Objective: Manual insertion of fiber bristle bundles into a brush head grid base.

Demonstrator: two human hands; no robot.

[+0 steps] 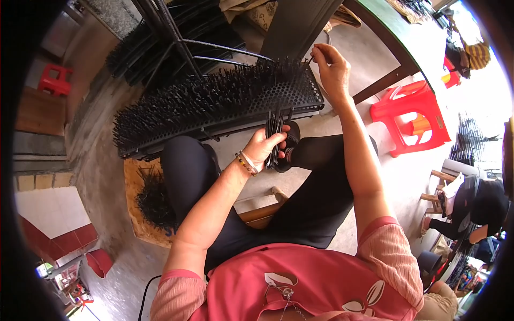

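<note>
between curled left fingers (277,139) — black strip bundle (273,123), gripped; right fingers (320,51) pinched beside perforated rack (286,96) — contents unclear

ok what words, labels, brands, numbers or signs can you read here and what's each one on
Tan sack at the top: dark printing, too small and blurred to read surely
Tan sheet on the floor: blue lettering, mostly hidden, not copied out
No other text is readable

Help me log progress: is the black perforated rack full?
Not full: black strips crowd most of the perforated rack; holes near its right end show bare.
</note>
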